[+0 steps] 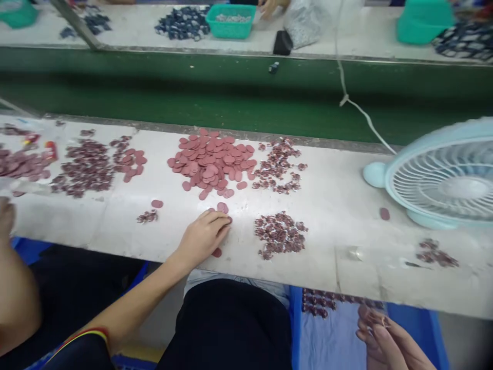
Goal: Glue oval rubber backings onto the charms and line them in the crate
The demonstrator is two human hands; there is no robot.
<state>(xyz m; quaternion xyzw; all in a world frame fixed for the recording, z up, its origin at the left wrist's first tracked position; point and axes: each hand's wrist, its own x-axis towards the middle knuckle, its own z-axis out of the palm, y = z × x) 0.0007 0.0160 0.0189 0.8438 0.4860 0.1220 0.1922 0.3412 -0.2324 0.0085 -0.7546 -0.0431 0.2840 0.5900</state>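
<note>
On the white table, my left hand [204, 235] is closed, its fingertips at the edge of a reddish-pink oval disc [230, 220]. More pink discs [222, 207] lie just beyond the fingers, and a single darker disc [216, 252] sits beside the wrist. My right hand [389, 339] pinches a small brownish-pink piece [372, 315] between thumb and fingers; its exact kind is unclear. Below that hand is a blue tray [296, 329] with a pale lining, where similar brown pieces [318, 303] stand in rows. A pile of small shiny brown pieces [280, 234] lies between the hands.
A large heap of pink discs [211, 159] spreads behind my left hand, with loose brown pieces [279, 162] alongside. A light-blue fan [447, 174] stands at right, its white cord [362, 110] running upward. Another person's arm [15, 288] is at far left. Green baskets [231, 23] stand across.
</note>
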